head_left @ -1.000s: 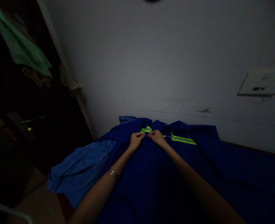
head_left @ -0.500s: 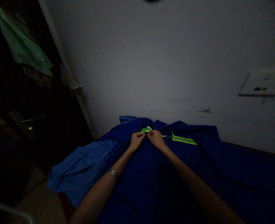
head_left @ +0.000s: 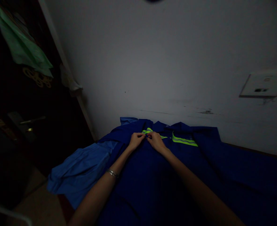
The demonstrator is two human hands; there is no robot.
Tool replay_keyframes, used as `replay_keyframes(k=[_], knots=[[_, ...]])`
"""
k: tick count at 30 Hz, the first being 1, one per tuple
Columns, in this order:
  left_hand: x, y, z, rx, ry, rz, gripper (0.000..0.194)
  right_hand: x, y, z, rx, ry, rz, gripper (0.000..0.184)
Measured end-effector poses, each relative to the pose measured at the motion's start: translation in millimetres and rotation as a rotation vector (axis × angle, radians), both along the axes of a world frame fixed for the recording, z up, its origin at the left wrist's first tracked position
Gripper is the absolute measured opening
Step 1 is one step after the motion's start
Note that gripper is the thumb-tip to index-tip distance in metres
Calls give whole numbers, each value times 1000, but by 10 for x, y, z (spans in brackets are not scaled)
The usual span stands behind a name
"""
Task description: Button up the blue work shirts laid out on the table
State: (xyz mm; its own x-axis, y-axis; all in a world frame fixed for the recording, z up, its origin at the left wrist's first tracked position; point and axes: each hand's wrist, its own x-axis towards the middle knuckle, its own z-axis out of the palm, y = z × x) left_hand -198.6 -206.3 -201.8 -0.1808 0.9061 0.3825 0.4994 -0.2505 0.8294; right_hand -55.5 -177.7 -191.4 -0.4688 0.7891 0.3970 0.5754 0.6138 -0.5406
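Observation:
A dark blue work jacket with yellow-green and grey reflective strips lies spread in front of me, its collar toward the wall. My left hand pinches the jacket's cloth just below the left strip. Close beside it, my right hand also has its fingers pinched on the jacket, the fingertips of both hands nearly meeting. What small part of the cloth sits between the fingertips is too dark to make out. A metal bracelet circles my left wrist.
Lighter blue clothing lies on the left, partly under the jacket. A pale wall rises behind, with a socket plate at right. On the left stands a dark door with a handle and a hanging green cloth.
Both hands have shifted very slightly left, the right hand's fingertips coming closer to the left hand's. The jacket lies as before.

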Motion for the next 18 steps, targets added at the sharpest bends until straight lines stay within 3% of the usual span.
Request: replay_keyframes(k=[6, 8, 13, 18], knots=[[-122, -90, 233, -125, 115, -318, 34, 33, 27, 26, -38, 7, 31, 24], [-151, -110, 261, -118, 192, -318, 39, 43, 50, 30, -86, 24, 38, 25], [-180, -99, 197, 31, 364, -248, 26, 104, 121, 31, -166, 29, 136, 25], [-149, -84, 152, 89, 380, -285, 22, 163, 161, 38, -154, 49, 209, 21]])
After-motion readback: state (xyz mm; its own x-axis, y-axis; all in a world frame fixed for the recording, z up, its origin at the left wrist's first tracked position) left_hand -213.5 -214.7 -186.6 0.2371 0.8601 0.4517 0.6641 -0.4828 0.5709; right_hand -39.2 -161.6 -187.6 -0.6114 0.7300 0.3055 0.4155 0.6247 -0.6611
